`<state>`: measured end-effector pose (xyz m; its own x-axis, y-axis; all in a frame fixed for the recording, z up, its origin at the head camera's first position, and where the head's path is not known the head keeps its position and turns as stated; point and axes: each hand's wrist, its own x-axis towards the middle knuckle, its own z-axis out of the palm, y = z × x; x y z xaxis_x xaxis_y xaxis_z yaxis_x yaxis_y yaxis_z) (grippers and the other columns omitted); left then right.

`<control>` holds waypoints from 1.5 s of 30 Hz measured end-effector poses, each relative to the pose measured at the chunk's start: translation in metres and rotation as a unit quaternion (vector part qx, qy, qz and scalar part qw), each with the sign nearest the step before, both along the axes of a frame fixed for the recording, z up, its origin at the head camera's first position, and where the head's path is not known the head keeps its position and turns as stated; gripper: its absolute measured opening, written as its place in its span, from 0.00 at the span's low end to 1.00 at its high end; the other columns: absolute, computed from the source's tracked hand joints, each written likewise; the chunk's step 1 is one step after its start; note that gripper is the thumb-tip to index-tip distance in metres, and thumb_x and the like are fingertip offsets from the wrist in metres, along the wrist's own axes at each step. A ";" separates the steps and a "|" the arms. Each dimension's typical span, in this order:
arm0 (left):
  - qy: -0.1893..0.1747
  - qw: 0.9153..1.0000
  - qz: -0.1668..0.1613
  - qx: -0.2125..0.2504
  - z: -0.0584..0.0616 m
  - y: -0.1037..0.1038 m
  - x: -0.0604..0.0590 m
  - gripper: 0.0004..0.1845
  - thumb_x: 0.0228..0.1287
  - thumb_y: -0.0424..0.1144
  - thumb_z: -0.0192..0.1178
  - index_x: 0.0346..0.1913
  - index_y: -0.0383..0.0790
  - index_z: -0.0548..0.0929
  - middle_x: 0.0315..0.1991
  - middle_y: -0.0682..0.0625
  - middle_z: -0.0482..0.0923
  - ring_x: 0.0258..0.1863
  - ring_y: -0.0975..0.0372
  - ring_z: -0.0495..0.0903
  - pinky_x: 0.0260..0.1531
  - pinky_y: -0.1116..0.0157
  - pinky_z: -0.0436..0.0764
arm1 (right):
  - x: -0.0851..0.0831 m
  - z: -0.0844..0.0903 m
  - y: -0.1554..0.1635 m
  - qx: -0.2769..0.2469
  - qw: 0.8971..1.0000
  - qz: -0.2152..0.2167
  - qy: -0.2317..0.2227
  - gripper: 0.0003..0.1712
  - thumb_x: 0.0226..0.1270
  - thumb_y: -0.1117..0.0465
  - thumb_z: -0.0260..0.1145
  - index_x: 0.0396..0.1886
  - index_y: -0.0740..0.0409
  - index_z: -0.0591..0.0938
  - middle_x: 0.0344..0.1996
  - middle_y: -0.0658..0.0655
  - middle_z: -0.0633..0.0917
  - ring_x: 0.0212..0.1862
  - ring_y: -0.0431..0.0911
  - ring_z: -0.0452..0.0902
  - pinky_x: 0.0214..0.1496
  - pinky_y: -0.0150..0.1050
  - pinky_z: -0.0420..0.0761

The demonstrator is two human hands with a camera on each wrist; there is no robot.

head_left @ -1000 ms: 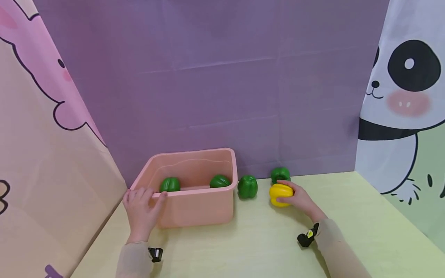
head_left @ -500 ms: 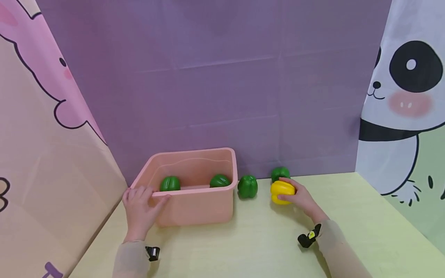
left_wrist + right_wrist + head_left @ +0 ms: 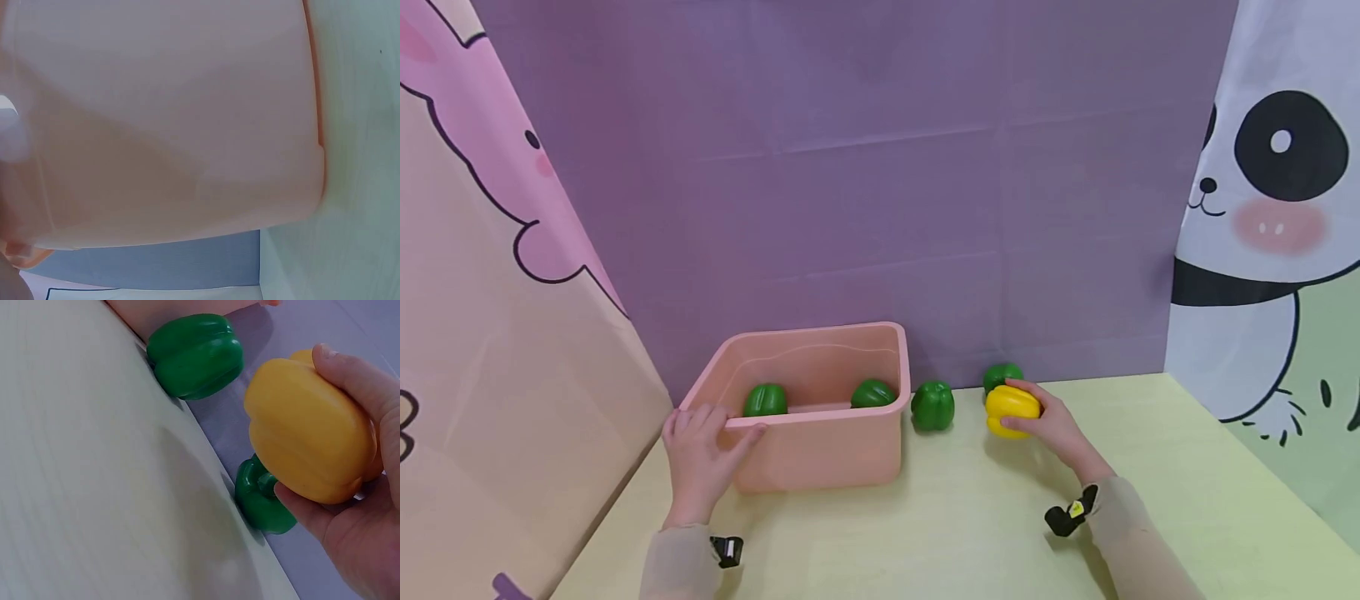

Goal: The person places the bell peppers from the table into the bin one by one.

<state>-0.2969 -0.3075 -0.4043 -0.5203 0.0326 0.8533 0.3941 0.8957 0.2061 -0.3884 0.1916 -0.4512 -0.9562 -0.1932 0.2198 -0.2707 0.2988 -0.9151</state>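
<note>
My right hand point(image 3: 1051, 427) holds a yellow bell pepper point(image 3: 1012, 411) between thumb and fingers. In the right wrist view the yellow bell pepper point(image 3: 309, 428) hangs above the table, apart from its shadow. Just behind it lies a green bell pepper point(image 3: 1002, 375), partly hidden in the head view. Another green bell pepper point(image 3: 932, 407) stands beside the pink bin point(image 3: 820, 454). My left hand point(image 3: 700, 458) grips the bin's near left rim, fingers over the edge. Two green bell peppers rest inside, one at the left point(image 3: 766, 400) and one at the right point(image 3: 872, 393).
The pale wooden table point(image 3: 955, 533) meets a purple cloth backdrop point(image 3: 880, 192) right behind the bin and peppers. A printed panda panel point(image 3: 1262, 250) stands at the right, and a pink cartoon panel point(image 3: 512, 350) closes off the left side.
My right hand has raised the yellow bell pepper a little off the table, hiding more of the green one behind. The left hand stays on the bin's rim, its thumb slightly shifted.
</note>
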 end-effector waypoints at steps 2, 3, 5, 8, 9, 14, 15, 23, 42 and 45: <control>-0.001 1.000 0.002 -0.001 0.000 0.000 0.001 0.28 0.54 0.65 0.63 0.27 0.40 0.75 0.29 0.45 0.74 0.36 0.47 0.67 0.60 0.38 0.50 | 0.000 0.001 0.000 0.004 1.000 -0.002 0.005 0.40 0.56 0.56 0.75 0.68 0.55 0.69 0.54 0.65 0.74 0.47 0.55 0.72 0.48 0.42 0.76; -0.001 1.000 0.003 -0.001 0.000 -0.001 0.002 0.27 0.53 0.64 0.63 0.28 0.40 0.75 0.29 0.45 0.74 0.36 0.47 0.67 0.60 0.38 0.51 | 0.000 0.002 0.000 0.005 1.000 -0.002 0.005 0.40 0.56 0.56 0.75 0.68 0.55 0.69 0.54 0.65 0.74 0.47 0.55 0.72 0.48 0.42 0.76; -0.001 1.000 0.004 -0.001 0.001 -0.001 0.003 0.27 0.53 0.63 0.63 0.27 0.40 0.75 0.29 0.46 0.74 0.36 0.48 0.67 0.60 0.38 0.51 | 0.000 0.003 -0.001 0.008 1.000 -0.001 0.005 0.40 0.56 0.56 0.74 0.68 0.55 0.69 0.54 0.65 0.74 0.48 0.55 0.72 0.48 0.41 0.76; -0.002 1.000 0.006 -0.001 0.001 -0.001 0.004 0.27 0.52 0.63 0.64 0.27 0.40 0.74 0.28 0.46 0.73 0.36 0.48 0.67 0.60 0.38 0.51 | 0.002 0.005 -0.002 0.006 1.000 -0.002 -0.003 0.40 0.56 0.56 0.75 0.68 0.55 0.69 0.54 0.65 0.74 0.47 0.55 0.72 0.47 0.41 0.76; -0.002 1.000 0.004 0.000 0.001 -0.001 0.004 0.27 0.52 0.63 0.64 0.27 0.40 0.74 0.28 0.46 0.73 0.36 0.48 0.67 0.60 0.38 0.50 | 0.003 0.006 -0.001 0.008 1.000 -0.001 -0.003 0.40 0.56 0.56 0.74 0.68 0.55 0.69 0.54 0.65 0.74 0.47 0.55 0.72 0.47 0.41 0.76; 0.001 1.000 -0.003 0.003 0.001 0.001 0.004 0.30 0.55 0.67 0.61 0.27 0.39 0.75 0.29 0.45 0.72 0.37 0.47 0.67 0.61 0.39 0.49 | 0.008 0.012 0.000 0.013 1.000 -0.003 0.008 0.40 0.56 0.56 0.75 0.68 0.55 0.69 0.54 0.65 0.75 0.47 0.54 0.72 0.48 0.41 0.76; 0.000 1.000 -0.003 0.004 0.000 0.002 0.004 0.30 0.55 0.67 0.60 0.27 0.40 0.75 0.29 0.46 0.72 0.37 0.47 0.67 0.61 0.39 0.49 | 0.009 0.014 0.000 0.014 1.000 -0.001 0.010 0.40 0.56 0.56 0.75 0.68 0.55 0.69 0.54 0.65 0.75 0.47 0.54 0.72 0.48 0.41 0.76; -0.011 1.000 0.007 0.007 -0.003 0.001 0.007 0.24 0.51 0.59 0.66 0.27 0.40 0.75 0.29 0.46 0.72 0.37 0.48 0.67 0.61 0.39 0.49 | 0.014 0.021 0.002 0.009 1.000 0.007 0.018 0.40 0.57 0.56 0.74 0.69 0.55 0.68 0.54 0.65 0.74 0.47 0.54 0.72 0.48 0.40 0.76; -0.006 1.000 0.003 0.003 0.001 0.003 0.003 0.27 0.53 0.63 0.63 0.26 0.40 0.73 0.28 0.46 0.71 0.37 0.47 0.66 0.61 0.39 0.49 | 0.024 0.046 -0.001 0.001 0.999 0.014 0.032 0.42 0.56 0.55 0.75 0.70 0.54 0.68 0.58 0.63 0.72 0.49 0.57 0.71 0.48 0.42 0.77; -0.007 1.000 0.003 0.006 0.000 0.003 0.003 0.26 0.52 0.61 0.64 0.26 0.40 0.73 0.28 0.45 0.71 0.37 0.47 0.67 0.61 0.39 0.49 | 0.025 0.049 -0.002 -0.001 0.999 0.014 0.032 0.42 0.56 0.55 0.75 0.70 0.54 0.68 0.57 0.64 0.72 0.48 0.56 0.71 0.47 0.41 0.78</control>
